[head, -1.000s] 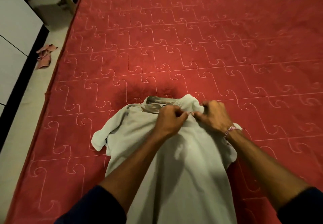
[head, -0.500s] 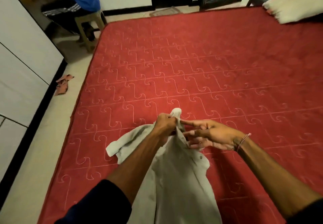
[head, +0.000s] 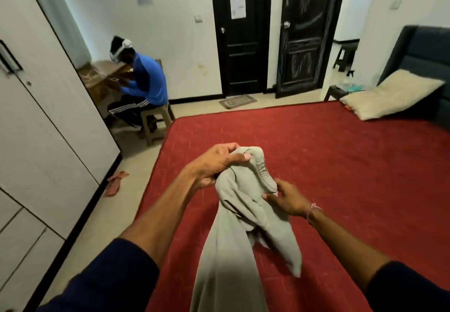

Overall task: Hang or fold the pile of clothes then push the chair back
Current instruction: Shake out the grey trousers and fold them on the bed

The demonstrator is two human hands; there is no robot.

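Observation:
A pale grey-green shirt (head: 241,216) hangs bunched above the red mattress (head: 353,170), lifted at its collar. My left hand (head: 216,163) grips the top of the collar, thumb and fingers curled round the cloth. My right hand (head: 287,198) pinches the collar edge lower down on the right side. The rest of the shirt drops toward me and out of the bottom of the view. No pile of clothes shows apart from this shirt.
A white wardrobe (head: 36,141) lines the left wall, with a reddish rag (head: 115,182) on the floor beside it. A person in blue sits on a wooden stool (head: 155,122) at a small desk. Two dark doors (head: 272,31) stand behind. A pillow (head: 389,95) leans at the far right.
The shirt has been lifted off the mattress by the collar. My view has risen from the mattress to the room. My right hand moved from open fingers to pinching the collar edge.

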